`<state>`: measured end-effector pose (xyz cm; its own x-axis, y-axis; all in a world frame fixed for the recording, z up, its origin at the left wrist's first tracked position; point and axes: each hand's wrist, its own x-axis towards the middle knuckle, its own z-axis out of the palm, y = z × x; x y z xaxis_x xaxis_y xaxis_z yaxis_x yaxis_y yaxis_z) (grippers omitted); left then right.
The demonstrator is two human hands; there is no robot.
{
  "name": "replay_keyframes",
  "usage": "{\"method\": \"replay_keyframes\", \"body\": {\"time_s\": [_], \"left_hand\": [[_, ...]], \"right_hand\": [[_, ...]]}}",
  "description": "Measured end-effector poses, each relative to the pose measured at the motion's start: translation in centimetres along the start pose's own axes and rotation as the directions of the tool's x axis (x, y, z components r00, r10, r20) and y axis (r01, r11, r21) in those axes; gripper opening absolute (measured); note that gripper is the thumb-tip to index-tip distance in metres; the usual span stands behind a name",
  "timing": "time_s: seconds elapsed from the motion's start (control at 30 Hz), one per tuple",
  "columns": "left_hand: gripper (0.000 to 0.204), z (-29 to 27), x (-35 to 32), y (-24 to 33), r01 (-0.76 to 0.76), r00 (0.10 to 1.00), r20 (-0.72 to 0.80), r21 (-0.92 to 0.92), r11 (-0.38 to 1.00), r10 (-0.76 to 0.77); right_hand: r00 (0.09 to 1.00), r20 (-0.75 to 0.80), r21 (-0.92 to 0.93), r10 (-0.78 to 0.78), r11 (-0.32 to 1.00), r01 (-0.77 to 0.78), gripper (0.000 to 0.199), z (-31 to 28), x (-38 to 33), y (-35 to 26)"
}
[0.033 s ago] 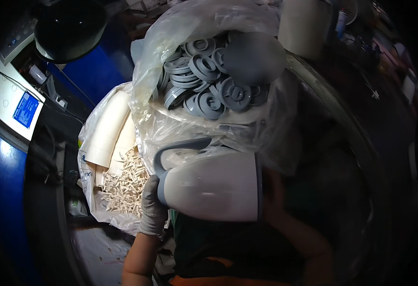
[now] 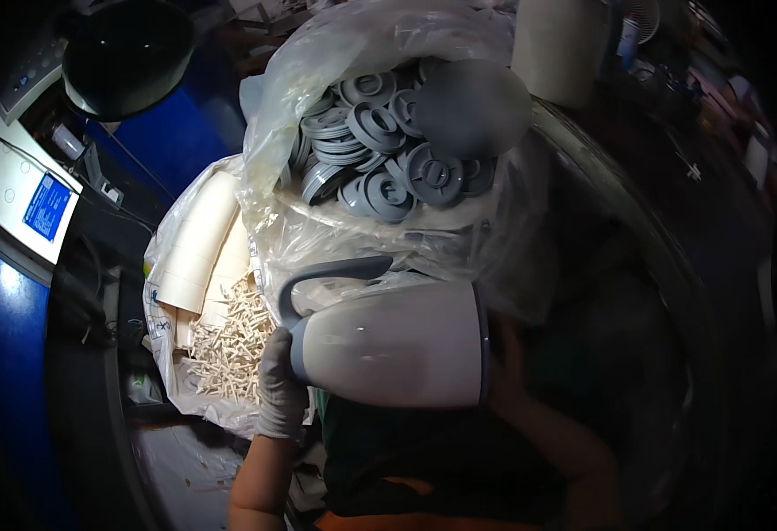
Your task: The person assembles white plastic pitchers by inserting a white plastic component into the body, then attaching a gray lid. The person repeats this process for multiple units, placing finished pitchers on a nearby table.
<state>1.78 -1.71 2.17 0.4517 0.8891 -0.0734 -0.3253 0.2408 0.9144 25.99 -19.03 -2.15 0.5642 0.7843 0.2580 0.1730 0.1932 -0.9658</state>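
A glossy white jug with a grey-blue handle lies on its side in front of me, held between my two hands. My left hand, in a pale knit glove, is closed round the narrow grey-collared end. At the wide base, with its grey rim, my right hand presses against the jug; deep shadow covers much of it and its fingers are largely hidden. Just beyond the jug, a clear plastic bag holds several round grey lids.
Left of the jug, a white sack contains small cream plastic pegs and a cream curved tube-like piece. A blue-and-white machine stands at far left, below a dark round lamp-like hood. A pale cylinder rises at the back right.
The jug and my left hand have shifted very slightly in the picture, and the handle sits at a marginally different tilt. Both hands keep their places on the jug.
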Motion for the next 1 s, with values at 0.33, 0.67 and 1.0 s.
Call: {"method": "replay_keyframes", "body": {"time_s": [0.33,0.67,1.0], "left_hand": [[0.067,2.6,-1.4,0.8,0.028,0.991,0.135,-0.072,0.997,-0.018],[0.064,-2.2,1.1,-1.1,0.058,0.982,0.171,0.125,0.99,-0.079],[0.042,12.5,1.5,2.1,-0.35,0.868,0.462,0.308,0.885,0.182]], "right_hand": [[0.986,-0.089,0.182,0.142,0.975,-0.124,0.049,0.1,0.8,0.0],[0.996,0.082,-0.038,0.023,0.999,-0.02,0.048,-5.8,-0.1,-5.8],[0.978,-0.164,0.004,-0.131,0.991,0.133,0.036,-9.7,-9.9,-17.8]]}}
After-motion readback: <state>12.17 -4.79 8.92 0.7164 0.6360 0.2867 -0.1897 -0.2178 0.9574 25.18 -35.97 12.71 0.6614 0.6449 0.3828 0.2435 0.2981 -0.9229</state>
